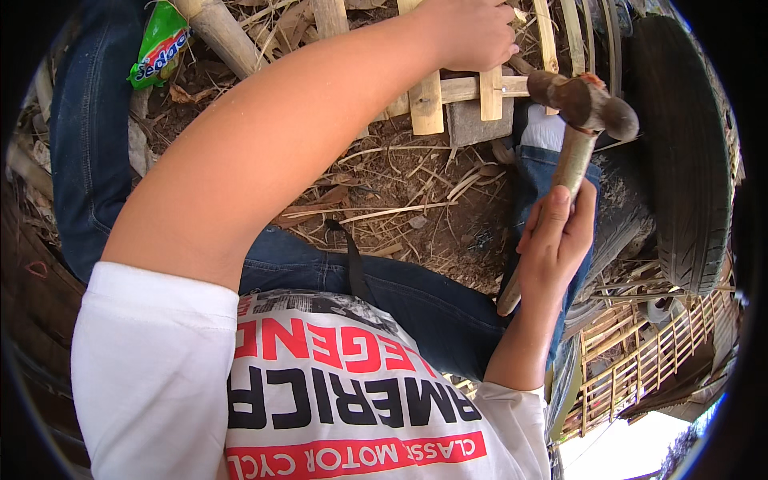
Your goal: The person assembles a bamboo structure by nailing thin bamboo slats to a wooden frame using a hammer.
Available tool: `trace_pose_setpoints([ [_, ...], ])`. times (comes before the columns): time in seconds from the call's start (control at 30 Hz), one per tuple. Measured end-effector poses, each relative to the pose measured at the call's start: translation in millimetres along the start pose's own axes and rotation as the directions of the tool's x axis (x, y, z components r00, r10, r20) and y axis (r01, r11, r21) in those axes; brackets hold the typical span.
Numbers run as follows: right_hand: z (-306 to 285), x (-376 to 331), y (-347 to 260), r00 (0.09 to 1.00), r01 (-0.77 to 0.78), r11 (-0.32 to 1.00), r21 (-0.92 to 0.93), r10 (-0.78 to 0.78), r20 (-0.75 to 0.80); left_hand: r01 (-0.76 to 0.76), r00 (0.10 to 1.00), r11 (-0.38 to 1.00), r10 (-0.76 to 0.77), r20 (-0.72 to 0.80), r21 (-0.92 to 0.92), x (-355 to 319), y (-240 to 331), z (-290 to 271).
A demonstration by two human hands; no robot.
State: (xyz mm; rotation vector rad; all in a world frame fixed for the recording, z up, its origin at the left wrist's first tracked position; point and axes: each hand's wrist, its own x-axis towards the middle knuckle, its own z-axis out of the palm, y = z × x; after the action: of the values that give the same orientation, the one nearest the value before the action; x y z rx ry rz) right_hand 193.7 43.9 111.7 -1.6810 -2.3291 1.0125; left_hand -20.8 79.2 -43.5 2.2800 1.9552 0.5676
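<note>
My right hand (560,240) is wrapped round the wooden handle of a hammer (574,160). The hammer's rusty metal head points up and away, close to a frame of pale bamboo slats (426,104). Stretched across to the top edge, my left hand (472,36) rests over that frame with its fingers curled in. What those fingers hold, if anything, is hidden. The slats cross a horizontal bamboo strip (460,90), and a grey block (480,124) lies beneath them, near the hammer head.
A black tyre (680,160) stands at the right. A green plastic packet (160,48) and a thick bamboo pole (220,36) are at the upper left. Dry leaves and bamboo splinters litter the soil (424,184) between my jeans-clad legs. A woven bamboo panel (640,360) lies at lower right.
</note>
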Motion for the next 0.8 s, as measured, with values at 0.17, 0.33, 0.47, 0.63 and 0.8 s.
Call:
trace_pose_setpoints([
  [0.17, 15.8, 11.4, 21.9, 0.975, 0.204, 0.945, -0.255, -0.173, 0.140, 0.017, 0.997, 0.998, -0.021, -0.071, -0.068, -5.5, -1.2, 3.4],
  [0.33, -5.9, 0.8, -8.2, 0.999, -0.044, 0.986, 0.161, 0.046, -0.009, -0.002, 0.998, 1.000, 0.001, -0.059, -0.019, 0.9, -4.2, 0.2],
  [0.47, 10.4, 7.6, 16.7, 0.995, 0.076, 0.986, -0.147, -0.066, 0.072, 0.008, 0.996, 0.999, -0.011, -0.091, -0.035, -6.5, -5.2, 6.4],
  [0.63, -8.9, 4.3, -4.7, 0.999, -0.027, 0.994, 0.110, 0.031, -0.035, -0.018, 1.000, 1.000, 0.019, 0.009, -0.024, -1.3, -0.5, -6.6],
  [0.8, 14.8, 17.0, 38.4, 0.984, 0.134, 0.980, -0.148, -0.114, 0.134, 0.008, 0.992, 1.000, -0.008, -0.128, 0.003, -6.4, -2.2, 4.9],
])
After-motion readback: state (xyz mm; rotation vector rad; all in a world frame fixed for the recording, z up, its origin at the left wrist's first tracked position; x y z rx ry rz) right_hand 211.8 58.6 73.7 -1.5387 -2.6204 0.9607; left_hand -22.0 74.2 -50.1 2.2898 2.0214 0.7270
